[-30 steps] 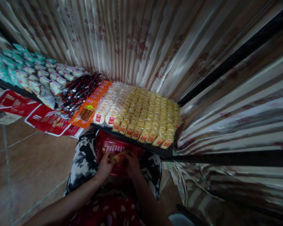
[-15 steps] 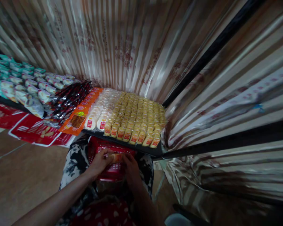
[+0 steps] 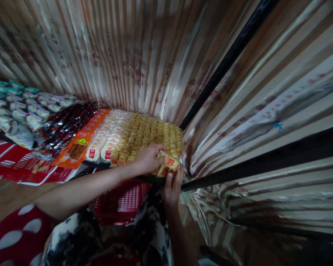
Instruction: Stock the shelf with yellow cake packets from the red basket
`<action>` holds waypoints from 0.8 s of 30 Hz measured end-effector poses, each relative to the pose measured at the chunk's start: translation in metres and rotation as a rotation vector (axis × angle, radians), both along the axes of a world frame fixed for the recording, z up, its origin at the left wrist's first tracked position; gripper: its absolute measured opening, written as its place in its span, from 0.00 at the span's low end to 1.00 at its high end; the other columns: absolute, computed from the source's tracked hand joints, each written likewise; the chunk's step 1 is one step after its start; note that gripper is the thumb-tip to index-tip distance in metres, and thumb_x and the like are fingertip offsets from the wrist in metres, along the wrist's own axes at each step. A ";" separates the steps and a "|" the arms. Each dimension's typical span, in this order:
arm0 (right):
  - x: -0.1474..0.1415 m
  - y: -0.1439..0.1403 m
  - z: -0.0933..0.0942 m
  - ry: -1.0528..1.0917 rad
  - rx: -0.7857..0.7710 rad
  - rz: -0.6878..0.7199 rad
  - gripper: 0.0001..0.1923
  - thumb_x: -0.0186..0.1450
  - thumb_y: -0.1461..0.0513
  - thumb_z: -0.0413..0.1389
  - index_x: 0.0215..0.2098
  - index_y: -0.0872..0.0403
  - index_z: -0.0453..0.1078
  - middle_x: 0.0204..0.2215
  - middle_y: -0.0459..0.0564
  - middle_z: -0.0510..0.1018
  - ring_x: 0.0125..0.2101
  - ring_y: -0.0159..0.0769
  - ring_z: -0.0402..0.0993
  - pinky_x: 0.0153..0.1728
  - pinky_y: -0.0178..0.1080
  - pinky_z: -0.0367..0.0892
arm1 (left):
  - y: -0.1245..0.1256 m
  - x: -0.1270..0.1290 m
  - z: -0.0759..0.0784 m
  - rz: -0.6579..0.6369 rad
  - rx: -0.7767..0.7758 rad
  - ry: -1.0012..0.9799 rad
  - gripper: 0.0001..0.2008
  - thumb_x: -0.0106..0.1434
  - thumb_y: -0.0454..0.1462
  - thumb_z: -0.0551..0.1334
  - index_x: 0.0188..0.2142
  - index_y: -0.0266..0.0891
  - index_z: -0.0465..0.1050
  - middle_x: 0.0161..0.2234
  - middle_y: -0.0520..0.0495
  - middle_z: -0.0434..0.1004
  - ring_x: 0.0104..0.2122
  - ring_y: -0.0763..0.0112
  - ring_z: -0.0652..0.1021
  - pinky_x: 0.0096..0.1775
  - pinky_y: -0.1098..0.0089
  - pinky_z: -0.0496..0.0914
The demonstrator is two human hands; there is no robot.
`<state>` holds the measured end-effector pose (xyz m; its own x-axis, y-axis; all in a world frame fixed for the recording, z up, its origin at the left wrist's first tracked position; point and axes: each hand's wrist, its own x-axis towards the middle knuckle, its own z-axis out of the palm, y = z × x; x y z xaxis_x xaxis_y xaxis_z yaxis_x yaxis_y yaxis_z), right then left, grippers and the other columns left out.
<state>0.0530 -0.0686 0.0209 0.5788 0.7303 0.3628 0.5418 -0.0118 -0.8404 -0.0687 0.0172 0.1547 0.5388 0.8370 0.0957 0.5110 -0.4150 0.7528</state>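
Note:
Rows of small yellow wrapped snack cakes (image 3: 144, 129) stand packed together on a dark shelf. At their front right corner, my left hand (image 3: 150, 159) is closed on one snack cake (image 3: 170, 161) with an orange-red label, gripping it from the left. My right hand (image 3: 173, 186) has its fingers pressed against the same snack cake from below and the right. The cake is tilted, its label facing up, over the front of the row. A red plastic basket (image 3: 122, 205) rests on my lap below the shelf edge.
Left of the cakes are white round packets (image 3: 107, 138), an orange snack bag (image 3: 80, 142), dark shiny packets (image 3: 69, 123) and pale green-white packets (image 3: 19, 103). A striped curtain (image 3: 100, 55) hangs behind. Black poles (image 3: 224, 70) slant along the right side.
Both hands have moved from above the basket, forward and right, to the front right corner of the yellow rows, with the snack cake. The view has shifted slightly.

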 end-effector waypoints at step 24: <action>0.010 0.011 -0.016 -0.015 -0.037 0.049 0.26 0.68 0.55 0.39 0.57 0.61 0.58 0.59 0.63 0.58 0.60 0.44 0.52 0.57 0.52 0.52 | 0.059 0.160 -0.028 -0.443 0.229 0.598 0.18 0.64 0.33 0.51 0.53 0.31 0.63 0.44 0.38 0.75 0.43 0.64 0.75 0.40 0.70 0.68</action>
<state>0.0633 -0.0577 0.0050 0.5366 0.7707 0.3435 0.5552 -0.0160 -0.8315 0.0916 0.0758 0.1263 0.8330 0.5257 -0.1723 0.5532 -0.7872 0.2727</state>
